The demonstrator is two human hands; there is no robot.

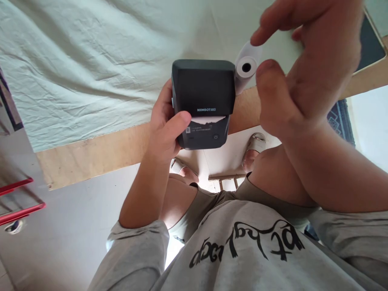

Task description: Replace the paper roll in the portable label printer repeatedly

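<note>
Your left hand (165, 129) grips the dark grey, box-shaped plastic label printer (203, 103): the thumb lies across its front face just beside the white paper strip (209, 120) showing at the slot, and the other fingers wrap round the printer's left side, clamped on the body. Your right hand (306, 68) is raised beside the printer, its thumb and forefinger apart and curved around the small white paper roll (247, 66), which sits between them just off the printer's upper right corner. Whether the fingertips touch the roll, you cannot tell. Behind your fingers lies a creased pale green cloth (91, 68) over a light wooden board (100, 151).
</note>
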